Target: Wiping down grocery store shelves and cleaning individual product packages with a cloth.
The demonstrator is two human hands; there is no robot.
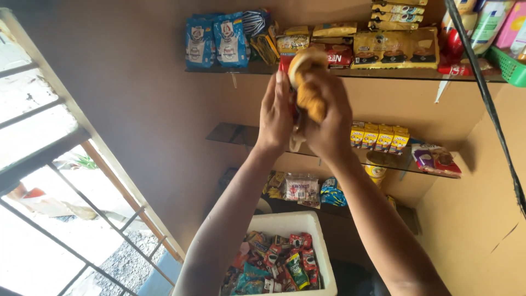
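Both my arms are raised in front of the shelves. My right hand (pixel 329 112) grips an orange-yellow cloth (pixel 309 93) bunched around a small item with a pale round top (pixel 302 59). My left hand (pixel 275 112) presses flat against the left side of that bundle, and a bit of red packaging (pixel 284 63) shows just above its fingers. What the cloth wraps is mostly hidden. The hands sit just below the top shelf (pixel 383 73).
The top shelf holds blue packets (pixel 216 39) and yellow packs (pixel 394 48); a green basket (pixel 508 64) sits at right. A glass middle shelf (pixel 235 134) carries small yellow boxes (pixel 381 137). Below stands a white foam box (pixel 323 246) of sachets. A barred window (pixel 66 181) is left.
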